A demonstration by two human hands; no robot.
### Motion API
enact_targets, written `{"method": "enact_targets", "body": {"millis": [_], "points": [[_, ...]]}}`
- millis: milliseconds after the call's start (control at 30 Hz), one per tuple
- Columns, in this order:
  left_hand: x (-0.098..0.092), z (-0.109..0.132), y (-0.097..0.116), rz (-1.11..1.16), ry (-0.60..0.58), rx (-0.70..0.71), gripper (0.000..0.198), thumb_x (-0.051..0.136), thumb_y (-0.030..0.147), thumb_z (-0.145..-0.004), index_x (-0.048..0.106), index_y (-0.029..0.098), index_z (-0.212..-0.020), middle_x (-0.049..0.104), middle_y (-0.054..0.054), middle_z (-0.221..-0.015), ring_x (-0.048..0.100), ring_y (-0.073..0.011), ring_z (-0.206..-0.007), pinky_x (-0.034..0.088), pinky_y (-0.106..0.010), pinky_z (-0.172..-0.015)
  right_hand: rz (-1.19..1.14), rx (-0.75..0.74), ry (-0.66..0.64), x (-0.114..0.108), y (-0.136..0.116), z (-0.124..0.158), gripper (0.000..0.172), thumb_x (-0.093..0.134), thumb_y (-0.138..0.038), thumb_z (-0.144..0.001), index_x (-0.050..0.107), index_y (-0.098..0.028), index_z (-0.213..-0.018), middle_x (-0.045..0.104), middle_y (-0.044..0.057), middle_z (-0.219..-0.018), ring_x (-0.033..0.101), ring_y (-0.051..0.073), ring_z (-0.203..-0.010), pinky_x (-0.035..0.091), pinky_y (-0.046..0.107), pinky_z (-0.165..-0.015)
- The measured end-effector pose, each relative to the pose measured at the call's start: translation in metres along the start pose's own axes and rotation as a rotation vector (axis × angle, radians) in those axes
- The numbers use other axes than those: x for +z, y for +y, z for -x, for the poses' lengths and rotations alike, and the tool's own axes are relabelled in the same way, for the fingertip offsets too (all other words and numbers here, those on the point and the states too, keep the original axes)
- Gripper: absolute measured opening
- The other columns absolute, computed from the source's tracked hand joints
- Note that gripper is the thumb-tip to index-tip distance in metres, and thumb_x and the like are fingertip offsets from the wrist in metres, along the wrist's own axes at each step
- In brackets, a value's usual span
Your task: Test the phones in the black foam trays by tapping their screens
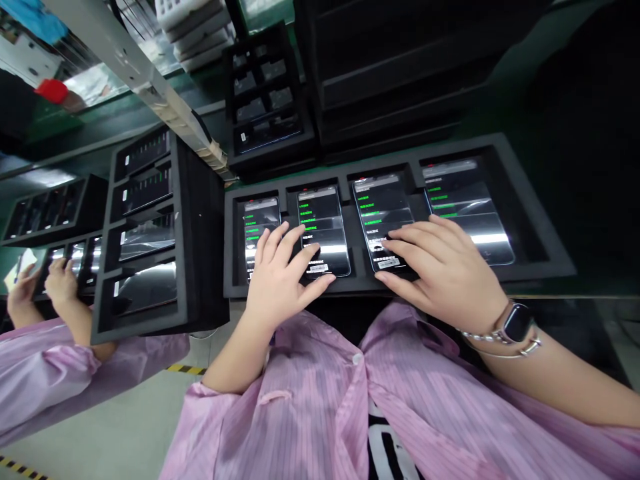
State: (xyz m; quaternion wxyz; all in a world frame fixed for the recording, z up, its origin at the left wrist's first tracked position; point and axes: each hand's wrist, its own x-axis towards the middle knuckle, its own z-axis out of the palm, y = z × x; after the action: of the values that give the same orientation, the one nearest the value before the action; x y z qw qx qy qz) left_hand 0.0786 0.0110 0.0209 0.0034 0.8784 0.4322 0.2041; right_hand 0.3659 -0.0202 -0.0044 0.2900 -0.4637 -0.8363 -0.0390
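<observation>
A black foam tray [543, 253] lies in front of me, with several lit smartphones in its slots. Green and white text lines show on their screens. My left hand [280, 270] is spread over the leftmost smartphone [261, 208] and the smartphone beside it [325, 227], fingers apart, fingertips at the screens. My right hand [440, 263] reaches over the third smartphone [377, 200], fingers stretched out and fingertips on or just above its screen. Part of the rightmost smartphone [483, 223] is hidden by that hand. A watch and bracelets circle my right wrist.
A tall stack of foam trays [203, 267] with phones stands at my left. Behind are another phone tray [295, 143] and dark stacked trays [390, 93]. A metal post [145, 80] rises there. At far left a co-worker's hands [63, 283] are over phones.
</observation>
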Motion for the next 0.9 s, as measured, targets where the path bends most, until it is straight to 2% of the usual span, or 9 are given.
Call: {"method": "enact_targets", "body": {"millis": [100, 233, 367, 533, 900], "points": [[-0.0001, 0.0003, 0.0002, 0.006, -0.002, 0.005, 0.034, 0.068, 0.049, -0.098, 0.076, 0.019, -0.111, 0.064, -0.015, -0.144, 0.049, -0.0402, -0.146, 0.039, -0.061, -0.122, 0.009, 0.007, -0.005, 0.0, -0.0006, -0.0013, 0.03, 0.07, -0.041, -0.097, 0.068, -0.014, -0.11, 0.073, 0.012, -0.112, 0.068, 0.03, -0.106, 0.051, 0.054, -0.109], [0.0, -0.0008, -0.001, 0.026, -0.004, 0.005, 0.031, 0.069, 0.044, -0.097, 0.076, 0.018, -0.113, 0.064, -0.016, -0.143, 0.052, -0.0412, -0.143, 0.045, -0.061, -0.117, 0.03, 0.011, 0.017, 0.0002, -0.0018, -0.003, 0.022, 0.07, -0.035, -0.096, 0.07, -0.015, -0.104, 0.074, 0.011, -0.111, 0.068, 0.028, -0.103, 0.052, 0.053, -0.107], [0.0001, -0.0013, -0.0022, 0.029, 0.006, 0.012, 0.03, 0.069, 0.042, -0.097, 0.077, 0.017, -0.114, 0.065, -0.016, -0.142, 0.052, -0.0409, -0.142, 0.047, -0.06, -0.116, 0.032, 0.014, 0.032, 0.0001, -0.002, -0.004, 0.02, 0.07, -0.033, -0.095, 0.071, -0.014, -0.103, 0.074, 0.011, -0.11, 0.069, 0.028, -0.103, 0.052, 0.051, -0.106], [0.0, -0.0014, -0.0024, 0.037, 0.003, 0.006, 0.029, 0.068, 0.04, -0.098, 0.076, 0.018, -0.114, 0.066, -0.016, -0.141, 0.053, -0.0388, -0.142, 0.049, -0.056, -0.114, 0.019, 0.014, 0.026, -0.0003, -0.0014, -0.0049, 0.02, 0.07, -0.03, -0.094, 0.072, -0.013, -0.102, 0.074, 0.011, -0.108, 0.068, 0.029, -0.102, 0.055, 0.048, -0.098], [-0.0002, 0.0001, -0.0026, 0.051, -0.012, -0.014, 0.028, 0.067, 0.041, -0.099, 0.076, 0.019, -0.115, 0.067, -0.014, -0.141, 0.055, -0.0368, -0.141, 0.049, -0.056, -0.115, 0.008, 0.017, 0.024, -0.0009, -0.0021, -0.0057, 0.018, 0.069, -0.03, -0.095, 0.072, -0.013, -0.101, 0.074, 0.011, -0.108, 0.068, 0.029, -0.101, 0.055, 0.049, -0.097]]}}
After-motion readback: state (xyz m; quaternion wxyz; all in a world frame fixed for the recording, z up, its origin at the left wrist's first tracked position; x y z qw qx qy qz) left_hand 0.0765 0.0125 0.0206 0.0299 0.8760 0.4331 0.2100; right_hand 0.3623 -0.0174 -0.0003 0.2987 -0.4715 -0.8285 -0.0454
